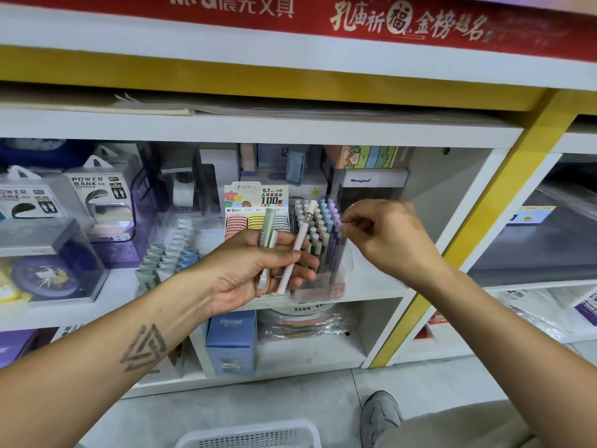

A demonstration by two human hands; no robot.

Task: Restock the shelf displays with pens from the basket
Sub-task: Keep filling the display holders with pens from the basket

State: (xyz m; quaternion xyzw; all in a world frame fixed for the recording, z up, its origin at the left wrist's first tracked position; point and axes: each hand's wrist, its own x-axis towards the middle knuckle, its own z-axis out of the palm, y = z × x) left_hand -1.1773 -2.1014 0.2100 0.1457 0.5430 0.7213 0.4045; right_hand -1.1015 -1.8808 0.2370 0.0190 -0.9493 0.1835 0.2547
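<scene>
Pastel pens fill the clear display tub (318,250) on the white shelf (371,294), grey, blue and purple caps standing upright in rows. The person's left hand (255,270) is held palm-up in front of that tub, fingers curled round three pens: a green pen (267,227) and a white pen (268,258) lying close together, and a pink pen (298,244) slanting beside them, its pale cap pointing up toward the tub's top. The right hand (384,236) reaches in from the right at the tub's upper edge, its thumb and forefinger pinched together near the purple caps; whether anything sits between those fingertips I cannot tell. Left of the tub stands a tiered rack of pens (168,250) in green, white and blue, and behind the left hand a lead-refill box (256,205) with pink and yellow cases. Power bank boxes (97,192) sit further left. Down at the floor, the white mesh basket (252,434) shows only its rim at the bottom edge, next to a grey shoe (381,415).
</scene>
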